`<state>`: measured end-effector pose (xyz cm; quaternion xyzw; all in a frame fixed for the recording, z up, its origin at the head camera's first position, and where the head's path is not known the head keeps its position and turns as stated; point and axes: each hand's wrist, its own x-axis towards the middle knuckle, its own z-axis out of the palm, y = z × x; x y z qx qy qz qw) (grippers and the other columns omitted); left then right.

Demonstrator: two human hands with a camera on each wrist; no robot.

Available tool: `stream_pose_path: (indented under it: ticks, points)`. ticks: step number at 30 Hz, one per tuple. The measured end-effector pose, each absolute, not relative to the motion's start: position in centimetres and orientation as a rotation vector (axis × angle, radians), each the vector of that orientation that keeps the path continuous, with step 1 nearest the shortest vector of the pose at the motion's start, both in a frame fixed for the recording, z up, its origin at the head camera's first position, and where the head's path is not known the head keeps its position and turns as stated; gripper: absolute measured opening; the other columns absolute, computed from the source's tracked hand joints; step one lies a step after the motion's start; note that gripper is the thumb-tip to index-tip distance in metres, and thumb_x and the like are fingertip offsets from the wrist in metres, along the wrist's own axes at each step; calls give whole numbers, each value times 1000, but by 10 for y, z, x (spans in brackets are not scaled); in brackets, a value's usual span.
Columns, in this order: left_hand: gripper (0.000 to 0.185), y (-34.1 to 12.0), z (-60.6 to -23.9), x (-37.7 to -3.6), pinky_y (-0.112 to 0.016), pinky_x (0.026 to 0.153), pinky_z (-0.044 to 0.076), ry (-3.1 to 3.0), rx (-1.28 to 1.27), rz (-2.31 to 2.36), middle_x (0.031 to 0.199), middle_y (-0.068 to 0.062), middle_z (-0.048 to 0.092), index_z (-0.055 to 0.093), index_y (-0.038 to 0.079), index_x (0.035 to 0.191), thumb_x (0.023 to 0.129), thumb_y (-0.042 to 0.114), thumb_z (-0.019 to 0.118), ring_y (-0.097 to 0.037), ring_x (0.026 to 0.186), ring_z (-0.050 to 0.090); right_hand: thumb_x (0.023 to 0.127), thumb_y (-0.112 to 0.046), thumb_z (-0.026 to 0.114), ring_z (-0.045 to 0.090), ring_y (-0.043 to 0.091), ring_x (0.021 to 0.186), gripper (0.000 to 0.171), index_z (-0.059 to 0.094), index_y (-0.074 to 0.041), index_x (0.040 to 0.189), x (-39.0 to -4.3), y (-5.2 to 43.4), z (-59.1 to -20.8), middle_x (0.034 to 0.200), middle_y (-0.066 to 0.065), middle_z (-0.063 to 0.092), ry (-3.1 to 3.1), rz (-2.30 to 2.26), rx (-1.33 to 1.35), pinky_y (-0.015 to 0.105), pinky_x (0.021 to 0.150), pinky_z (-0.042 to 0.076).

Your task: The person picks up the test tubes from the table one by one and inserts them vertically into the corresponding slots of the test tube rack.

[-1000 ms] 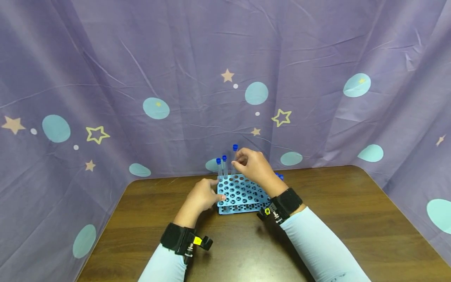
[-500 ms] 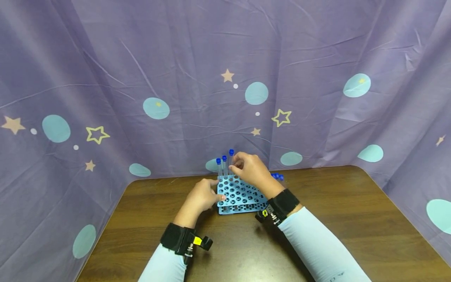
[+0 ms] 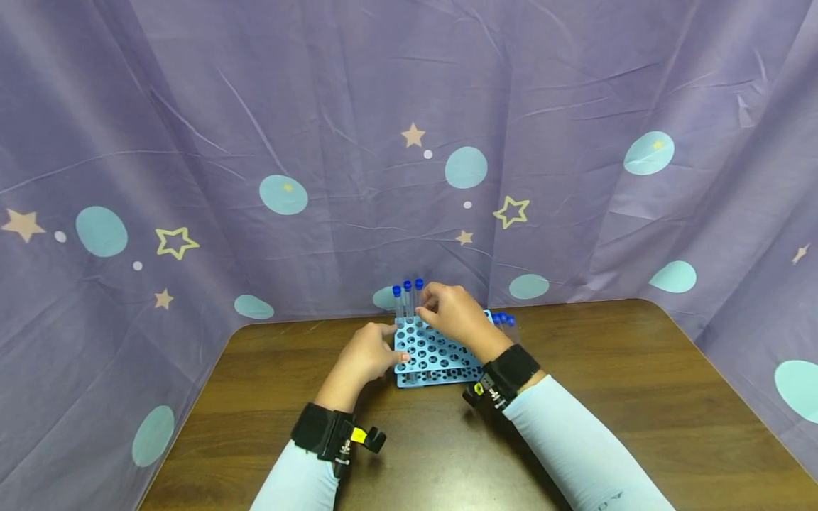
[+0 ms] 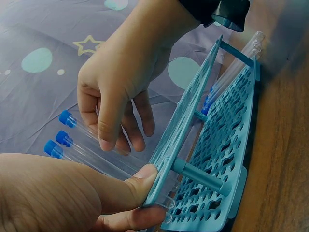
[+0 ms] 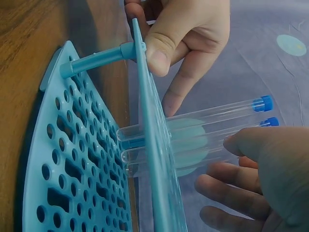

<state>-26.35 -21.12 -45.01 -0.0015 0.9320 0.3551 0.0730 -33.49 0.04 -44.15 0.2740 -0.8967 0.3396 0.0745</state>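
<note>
Left hand (image 3: pixel 366 353) grips the near-centre blue rack (image 3: pixel 434 368) at its left edge, thumb on the top plate and fingers beneath. Right hand (image 3: pixel 455 310) pinches a clear blue-capped tube (image 3: pixel 419 286) between thumb and fingers at the rack's back row, left of centre in the head view. Two capped tubes (image 3: pixel 408 304) stand just left of it. More blue caps (image 3: pixel 503 319) show by the rack's right end on the brown table (image 3: pixel 639 397).
</note>
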Motion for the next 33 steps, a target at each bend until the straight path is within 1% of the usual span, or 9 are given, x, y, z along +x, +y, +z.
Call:
stream_pose_path:
  ticks: [5,10,11,13,17,18,20,33]
  points:
    - [75,-210,-450,-265,-30,48,47,2798,-10,1052,58,0,62,62,2,161,97,25,93,-17,46,60,105,-22,83,77,10,78,15,77,-10,112,-336,0,-443,99,2,87,-2684,956,836,31,73,65]
    - [76,-211,-452,-268,-34,51,52,2783,-18,1048,60,-4,66,62,2,161,96,25,94,-21,48,65,105,-21,84,80,13,81,16,77,-9,113,-336,-1,-444,100,3,87,-2676,889,846,33,77,67]
    - [78,-219,-468,-277,-33,51,51,2790,38,1074,60,-1,65,62,5,162,96,32,95,-19,48,64,105,-21,84,80,14,81,16,77,-9,113,-336,-1,-445,100,3,87,-2675,878,846,34,78,67]
    - [79,-219,-469,-279,-36,52,54,2783,30,1072,61,-3,67,63,5,161,95,32,96,-21,49,66,105,-21,84,81,15,83,16,77,-9,113,-335,-1,-445,101,4,87,-2676,864,845,35,79,68]
    - [78,-218,-466,-276,-33,50,49,2794,34,1072,59,0,65,62,6,162,96,33,95,-18,47,62,105,-22,84,82,18,87,18,77,-8,114,-334,-1,-444,102,5,87,-2679,846,844,35,80,68]
    - [77,-210,-449,-267,-34,50,51,2787,-23,1047,60,-3,66,62,3,161,96,27,95,-20,47,64,105,-22,84,82,18,87,18,77,-8,114,-333,-1,-443,103,5,87,-2678,844,845,35,80,68]
    - [77,-210,-448,-264,-31,48,47,2797,-8,1051,58,0,63,61,2,161,96,27,94,-17,46,61,106,-22,83,82,18,88,18,77,-8,114,-333,-1,-444,103,5,87,-2676,836,848,35,80,68]
    - [77,-211,-450,-264,-31,49,49,2794,-25,1051,59,0,62,60,4,163,97,27,94,-18,46,61,105,-23,85,81,17,86,16,78,-10,110,-333,-2,-447,101,5,86,-2671,828,838,35,80,68]
